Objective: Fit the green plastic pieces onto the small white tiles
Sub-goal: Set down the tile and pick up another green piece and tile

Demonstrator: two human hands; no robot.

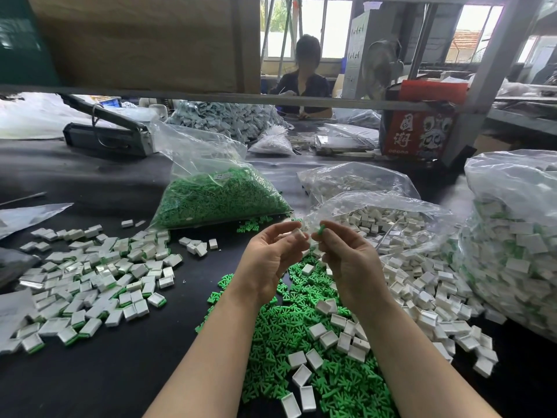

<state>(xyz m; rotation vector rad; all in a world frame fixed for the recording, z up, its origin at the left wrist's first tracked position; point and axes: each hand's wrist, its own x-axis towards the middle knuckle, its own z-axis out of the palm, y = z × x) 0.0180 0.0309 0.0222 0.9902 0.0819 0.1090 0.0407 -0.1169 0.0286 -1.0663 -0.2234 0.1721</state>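
With the left hand (271, 251) pinching a white tile (297, 235) and the right hand (343, 251) pinching a green piece (321, 229) just beside it above the loose green pile (301, 342), the step probably goes best by squaring the piece to the tile before pressing

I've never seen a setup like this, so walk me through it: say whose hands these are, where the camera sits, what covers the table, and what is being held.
There is no machine here. One camera worn on the person's head looks down at their own bare hands. The left hand pinches a small white tile; the right hand pinches a green plastic piece, the two not yet joined. On the dark table lie loose green pieces, empty white tiles, and a pile of tiles with green already fitted on the left. Behind stand a bag of green pieces and bags of tiles.
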